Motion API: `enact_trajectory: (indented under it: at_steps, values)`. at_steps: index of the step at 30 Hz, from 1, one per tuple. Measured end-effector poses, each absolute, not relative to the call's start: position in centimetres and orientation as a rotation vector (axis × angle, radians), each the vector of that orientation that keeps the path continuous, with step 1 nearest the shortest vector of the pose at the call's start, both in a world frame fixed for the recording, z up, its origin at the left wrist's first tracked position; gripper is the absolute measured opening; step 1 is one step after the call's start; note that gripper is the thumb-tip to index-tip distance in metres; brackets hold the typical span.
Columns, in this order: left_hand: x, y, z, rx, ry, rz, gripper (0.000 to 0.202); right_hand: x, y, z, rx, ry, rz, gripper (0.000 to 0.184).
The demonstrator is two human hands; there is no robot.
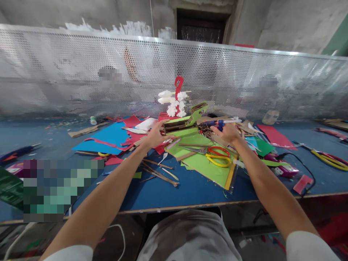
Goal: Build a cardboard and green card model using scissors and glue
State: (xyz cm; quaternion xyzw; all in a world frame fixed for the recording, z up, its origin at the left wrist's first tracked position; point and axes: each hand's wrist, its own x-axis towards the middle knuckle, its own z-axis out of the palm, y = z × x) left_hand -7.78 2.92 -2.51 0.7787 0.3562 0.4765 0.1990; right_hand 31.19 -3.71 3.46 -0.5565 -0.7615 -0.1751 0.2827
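Observation:
A green and brown cardboard model [187, 121] with a raised jagged end stands on the blue table [190, 190]. My left hand [155, 135] grips its left end, fingers wrapped around the edge. My right hand [227, 132] is closed on a blue glue gun [213, 124] whose tip points left at the model. Behind the model rises a red hook shape with white paper flowers [175, 101]. A green sheet [202, 163] lies under the model, with red-handled scissors [217, 150] and yellow-handled scissors [217, 160] on it.
Blue [108, 136] and red paper scraps [274, 136] and cardboard strips [159, 174] litter the table. A perforated metal screen [81, 72] runs along the far edge, with people blurred behind it. A pink tool with a black cable [280, 166] lies right; another glue gun [16, 152] lies far left.

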Motion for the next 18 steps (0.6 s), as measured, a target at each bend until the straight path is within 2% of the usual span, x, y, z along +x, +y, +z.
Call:
enact_trajectory:
  at_steps: [12, 18]
  values:
    - [-7.73, 2.83, -2.34, 2.193, 0.994, 1.357, 0.091, 31.22, -3.13, 2.94, -1.505, -1.984, -0.507, 0.057]
    - [-7.71, 2.65, -2.04, 2.192, 0.995, 1.346, 0.090, 31.21, -3.57, 3.09, -1.486, -1.986, -0.373, 0.054]
